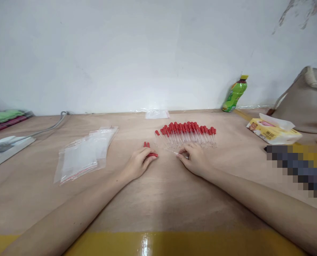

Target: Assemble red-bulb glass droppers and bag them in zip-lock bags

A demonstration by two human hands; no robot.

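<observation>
My left hand (139, 161) is closed in a pinch on a red rubber dropper bulb (153, 155), which points toward the right. Just beyond its knuckles, more red bulbs (146, 144) show, partly hidden by the fingers. Opposite, my right hand (194, 159) pinches a thin clear dropper tube (175, 153) between thumb and fingers, its end aimed left. The bulb and the tube are apart. Behind my right hand lies a row of droppers (187, 129) with red bulbs at the far end and clear tubes toward me.
Clear zip bags (81, 156) lie overlapped on the left, and a small bag (157, 114) lies by the wall. A green bottle (235, 93), a tissue pack (274, 131) and a grey bag (302, 103) stand at the right. A cable (41, 130) runs along the left.
</observation>
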